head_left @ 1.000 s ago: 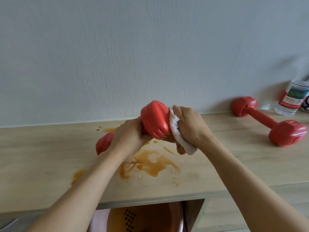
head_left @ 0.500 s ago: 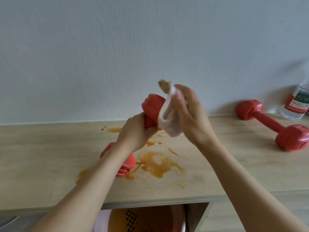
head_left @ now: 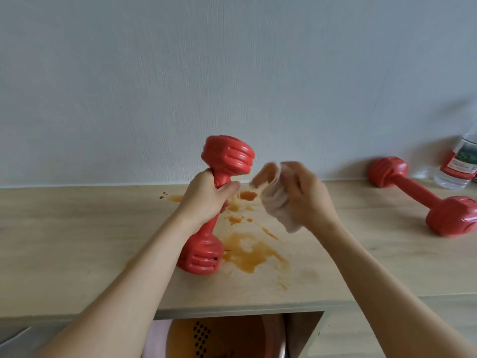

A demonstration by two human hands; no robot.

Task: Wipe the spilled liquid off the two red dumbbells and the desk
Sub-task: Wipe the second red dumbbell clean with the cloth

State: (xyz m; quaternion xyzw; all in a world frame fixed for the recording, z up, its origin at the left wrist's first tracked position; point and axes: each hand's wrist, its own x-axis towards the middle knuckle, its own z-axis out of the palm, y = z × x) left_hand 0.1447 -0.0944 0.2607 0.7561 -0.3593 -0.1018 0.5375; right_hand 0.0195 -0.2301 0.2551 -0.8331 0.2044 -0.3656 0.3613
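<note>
Orange basin (head_left: 227, 339) under desk edge, nearest camera. Wooden desk (head_left: 77, 254) carries orange spill (head_left: 250, 254), just right of held dumbbell's lower head. Left hand (head_left: 206, 200) wraps fingers round handle of held dumbbell (head_left: 214, 202); long axis near upright, slight tilt, lower head on desk, upper head toward wall. Right hand (head_left: 304, 197) clutches stained white cloth (head_left: 276, 200), just right of held dumbbell, motion-blurred. Second dumbbell (head_left: 423, 197) lies flat far right of spill, axis diagonal. Bottle (head_left: 459, 164) behind it, at wall.
</note>
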